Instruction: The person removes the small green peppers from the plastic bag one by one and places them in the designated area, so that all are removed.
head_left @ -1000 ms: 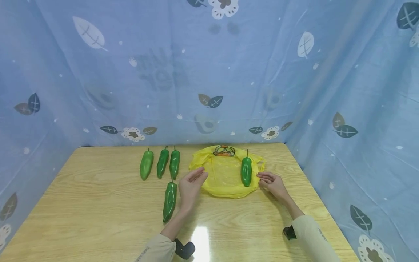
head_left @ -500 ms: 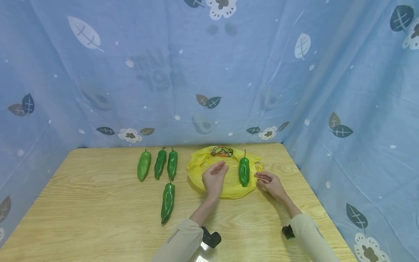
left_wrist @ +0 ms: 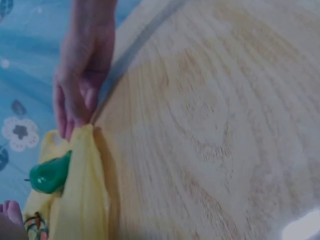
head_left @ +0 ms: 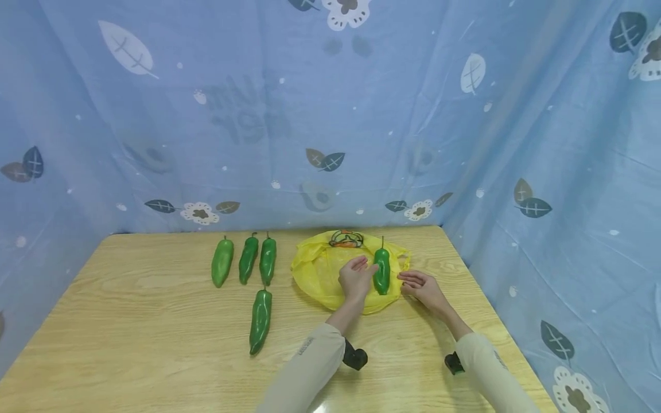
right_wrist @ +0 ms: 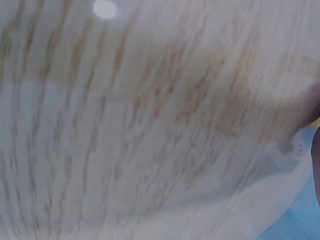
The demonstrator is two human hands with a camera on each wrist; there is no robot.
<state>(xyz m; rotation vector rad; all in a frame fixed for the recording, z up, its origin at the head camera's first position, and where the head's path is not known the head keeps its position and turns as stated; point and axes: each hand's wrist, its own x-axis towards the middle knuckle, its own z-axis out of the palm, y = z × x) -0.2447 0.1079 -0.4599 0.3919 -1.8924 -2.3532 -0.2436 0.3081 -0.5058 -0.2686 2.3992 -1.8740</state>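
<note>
A yellow plastic bag (head_left: 330, 299) lies spread with its mouth open at the back of the table, and a green pepper (head_left: 381, 275) rests in it on the right side. Over the bag, just left of that pepper, is my left hand (head_left: 356, 279), fingers loosely bent and the thumb's tip overlapping the pepper's edge; it holds nothing that I can see. My right hand (head_left: 424, 289) pinches the bag's right edge between thumb and fingers, plainest in the left wrist view, where the pepper (left_wrist: 50, 174) shows beside the raised plastic (left_wrist: 82, 192).
Left of the bag lie several more green peppers: a lighter one (head_left: 222, 263), two darker ones (head_left: 248, 260) beside it, and one nearer the front (head_left: 260, 321). A blue patterned curtain (head_left: 248, 115) borders the wooden table (head_left: 155, 344) at the back and sides.
My left hand has moved right, from beside the bag's left edge to over the bag and up to the pepper. The right hand keeps its place at the bag's edge.
</note>
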